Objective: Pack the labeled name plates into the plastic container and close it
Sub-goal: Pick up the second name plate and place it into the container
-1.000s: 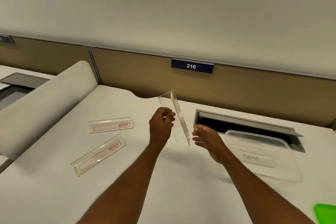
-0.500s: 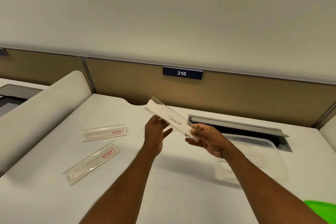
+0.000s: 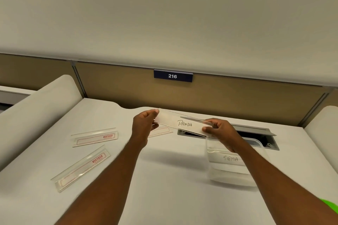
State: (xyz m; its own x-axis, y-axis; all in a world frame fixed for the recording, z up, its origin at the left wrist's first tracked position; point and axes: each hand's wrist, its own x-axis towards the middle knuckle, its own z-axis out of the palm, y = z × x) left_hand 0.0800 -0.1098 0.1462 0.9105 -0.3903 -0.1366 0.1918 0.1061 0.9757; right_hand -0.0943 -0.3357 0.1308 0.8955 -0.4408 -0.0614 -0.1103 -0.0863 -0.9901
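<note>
Your clear plastic container (image 3: 230, 176) sits on the white desk (image 3: 164, 179) at right, with the SIGMA plate (image 3: 230, 159) inside. Your left hand (image 3: 144, 124) and right hand (image 3: 219, 130) pinch the ends of the PANDA plate (image 3: 184, 124), held up just beyond the container. Far blank plate (image 3: 95, 137) and near blank plate (image 3: 81, 167) lie at left. The 216 sign (image 3: 172, 76) is on the partition.

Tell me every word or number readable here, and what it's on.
"216": blue sign on the partition.
"PANDA": held name plate, pinched by left hand and right hand.
"SIGMA": plate inside the plastic container.
"GEMSON": red stickers on the near clear plate and far clear plate; finer print too small.
</note>
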